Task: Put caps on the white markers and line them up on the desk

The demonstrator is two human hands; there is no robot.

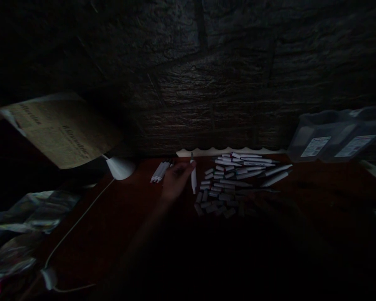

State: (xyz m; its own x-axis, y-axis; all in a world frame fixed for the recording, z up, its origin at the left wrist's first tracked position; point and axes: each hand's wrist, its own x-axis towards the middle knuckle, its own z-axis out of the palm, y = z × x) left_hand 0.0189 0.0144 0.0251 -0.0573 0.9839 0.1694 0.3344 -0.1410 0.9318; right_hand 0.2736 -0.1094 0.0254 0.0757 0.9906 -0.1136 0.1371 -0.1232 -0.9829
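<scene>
My left hand (176, 179) is closed, pinching a white marker (193, 179) upright between thumb and fingers, its dark tip pointing up. Just left of that hand, several white markers (159, 172) lie side by side on the table. To the right spreads a loose group of uncapped markers (249, 171), most lying sideways with tips showing. Many short pale caps (217, 205) are scattered nearer to me, some with coloured ends. My right hand (258, 200) is very faint in the dark near the caps and markers; its fingers cannot be made out.
A lamp with a printed paper shade (59, 129) and white base (120, 168) stands at left, its cord (81, 217) running toward me. Clear plastic cases (335, 136) stand at back right. A wavy pale strip (232, 151) lies along the brick-patterned wall (188, 83). Crumpled bags (37, 211) sit at left.
</scene>
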